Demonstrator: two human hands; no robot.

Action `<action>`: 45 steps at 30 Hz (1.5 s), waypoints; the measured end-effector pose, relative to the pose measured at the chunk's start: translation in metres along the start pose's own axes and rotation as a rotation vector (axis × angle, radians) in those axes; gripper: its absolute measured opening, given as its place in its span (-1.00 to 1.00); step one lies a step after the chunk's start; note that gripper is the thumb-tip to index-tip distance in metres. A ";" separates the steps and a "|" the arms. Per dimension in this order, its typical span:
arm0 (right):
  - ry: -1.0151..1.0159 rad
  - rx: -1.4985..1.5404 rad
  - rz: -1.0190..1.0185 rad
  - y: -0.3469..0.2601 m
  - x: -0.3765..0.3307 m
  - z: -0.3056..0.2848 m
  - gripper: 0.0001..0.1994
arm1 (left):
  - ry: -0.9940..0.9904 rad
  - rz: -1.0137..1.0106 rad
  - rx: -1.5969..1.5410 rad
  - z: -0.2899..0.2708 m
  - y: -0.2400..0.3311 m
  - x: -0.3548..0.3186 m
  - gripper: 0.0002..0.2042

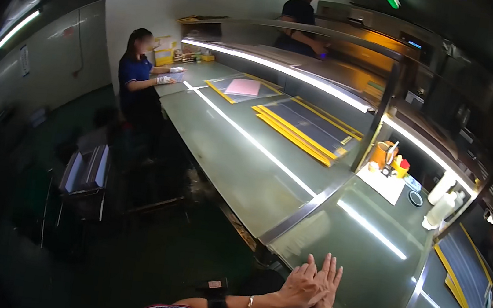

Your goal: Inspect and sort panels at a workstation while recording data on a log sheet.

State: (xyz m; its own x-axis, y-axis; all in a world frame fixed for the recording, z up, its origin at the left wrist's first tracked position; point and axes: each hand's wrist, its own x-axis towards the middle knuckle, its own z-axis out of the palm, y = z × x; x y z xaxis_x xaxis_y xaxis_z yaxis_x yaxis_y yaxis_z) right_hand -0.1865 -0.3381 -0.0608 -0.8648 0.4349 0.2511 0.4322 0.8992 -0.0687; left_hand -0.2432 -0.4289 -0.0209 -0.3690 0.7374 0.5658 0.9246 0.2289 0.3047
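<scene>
My left hand (297,291) lies across the palm area of my right hand (331,279), just over the near edge of the glossy grey-green worktop (361,273). The left fingers look bent and pressed against the right hand; some of their tips are hidden. Upward from the grip, several fingers of the right hand are stretched out. No object shows in either hand. A bracelet and a black band circle my left wrist and forearm.
Yellow-edged dark panels (302,130) and a pink sheet (243,87) lie farther along the bench. Squeeze bottles (440,208), a tape roll (415,198) and tool cups (400,167) stand right. A gloved co-worker (136,73) works at left; another person (301,13) is behind.
</scene>
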 end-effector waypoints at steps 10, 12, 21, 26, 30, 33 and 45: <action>0.121 -0.074 -0.099 -0.002 0.005 -0.003 -0.40 | -0.050 0.019 0.328 0.008 0.015 0.014 -0.38; 0.148 -0.099 -0.105 -0.003 0.004 -0.003 -0.37 | -0.190 0.444 1.031 0.003 0.014 0.016 -0.48; 0.144 -0.198 -0.126 0.002 0.002 0.010 -0.51 | -0.057 -0.136 -0.039 0.001 0.003 0.001 -0.41; 0.084 -0.078 -0.098 -0.005 0.002 0.003 -0.53 | -0.017 0.027 -0.028 0.008 -0.001 -0.001 -0.52; 0.115 -0.108 -0.107 0.001 0.002 0.008 -0.54 | -0.235 0.008 -0.047 -0.016 0.017 0.014 -0.60; 0.112 -0.095 -0.115 0.001 0.002 0.004 -0.55 | -0.075 0.049 -0.106 0.000 0.006 0.009 -0.63; 0.086 -0.007 -0.109 0.002 0.002 0.005 -0.53 | -0.058 -0.061 0.009 -0.008 0.009 0.003 -0.48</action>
State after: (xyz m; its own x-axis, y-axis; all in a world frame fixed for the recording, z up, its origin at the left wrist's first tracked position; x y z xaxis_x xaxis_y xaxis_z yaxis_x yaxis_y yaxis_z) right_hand -0.1882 -0.3351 -0.0649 -0.8817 0.3284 0.3387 0.3388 0.9404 -0.0298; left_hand -0.2368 -0.4300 -0.0103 -0.4184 0.7576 0.5011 0.9016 0.2796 0.3301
